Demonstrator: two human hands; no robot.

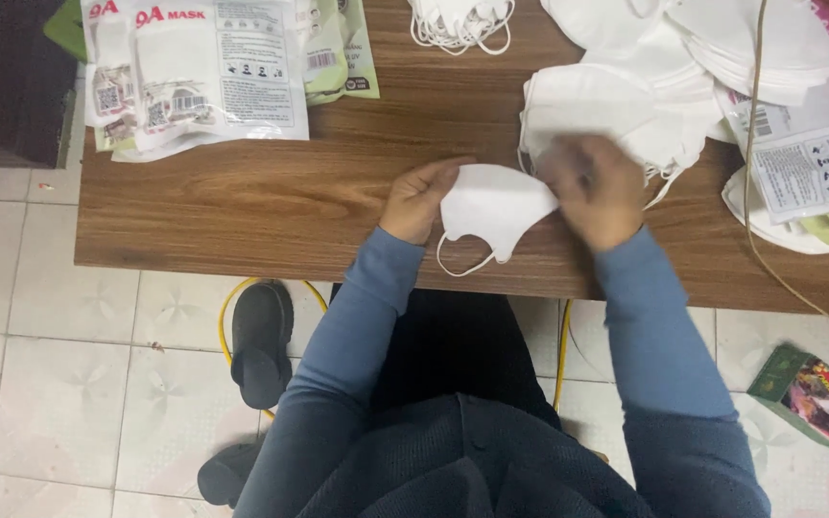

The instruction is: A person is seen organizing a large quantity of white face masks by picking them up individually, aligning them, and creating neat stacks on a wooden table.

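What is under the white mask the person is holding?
Under the white mask lies the brown wooden table. The left hand and right hand hold its two ends. The mask covers the wood right beneath it, so anything small there stays hidden.

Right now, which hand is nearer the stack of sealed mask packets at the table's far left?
Left. The left hand lies below and right of the packets; the right hand is farther right, beyond the white mask.
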